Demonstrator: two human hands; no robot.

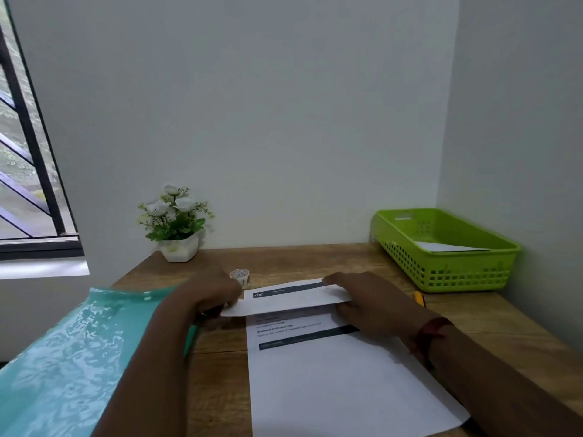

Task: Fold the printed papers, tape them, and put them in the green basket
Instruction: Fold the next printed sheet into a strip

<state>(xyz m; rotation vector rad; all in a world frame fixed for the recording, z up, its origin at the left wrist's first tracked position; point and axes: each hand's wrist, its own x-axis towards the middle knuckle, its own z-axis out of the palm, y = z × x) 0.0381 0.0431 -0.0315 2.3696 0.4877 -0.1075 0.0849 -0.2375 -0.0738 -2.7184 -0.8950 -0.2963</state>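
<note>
Printed paper (331, 380) lies flat on the desk (504, 320), straight in front of the person. Its far end is turned over toward them as a folded flap (290, 302), with dark header bars showing above and below it. It is a thin, light, floppy sheet that probably slides easily on wood and creases for good once pressed. It is best taken at the flap's two ends and kept square to the side edges, without dragging the sheet.

Left hand (214, 294) is at the flap's left end, fingers curled and pinching the paper there. Right hand (372, 307) is at the right end, fingers over the top and thumb at the near edge, gripping the flap. Both hands touch the paper, and the rest of the sheet runs out between the forearms.

Tape roll (239, 276) stands just behind the left hand, untouched. A yellow tool (419, 298) sits just beyond the right hand; what kind can't be told. Green basket (441, 275) sits in the far right corner, well apart, with one folded paper (451, 246) already inside. A teal plastic folder (79, 357) lies near left, and a flower pot (178, 247) stands at the back by the wall.
</note>
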